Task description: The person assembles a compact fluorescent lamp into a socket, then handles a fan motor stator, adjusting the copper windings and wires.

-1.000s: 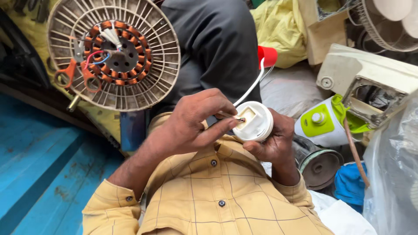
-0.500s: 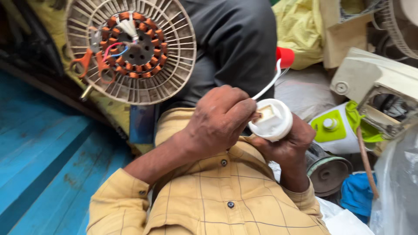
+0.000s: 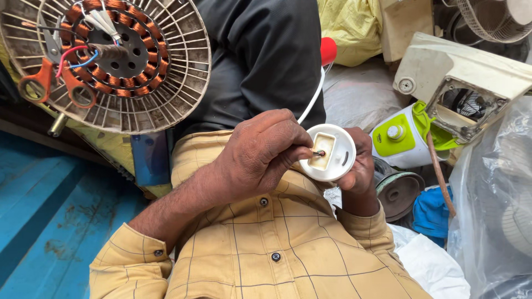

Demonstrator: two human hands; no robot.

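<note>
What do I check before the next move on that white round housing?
1. Right hand grips the white round housing: ok.
2. Left hand pinches a thin tool, tip inside the housing's rectangular recess: ok.
3. Tool type and what its tip touches: cannot tell, the fingers hide most of it.
4. White cable runs up from the housing, apart from both hands: ok.
5. Orange-handled scissors lie on the fan motor grille, away from the hands: ok.
</note>
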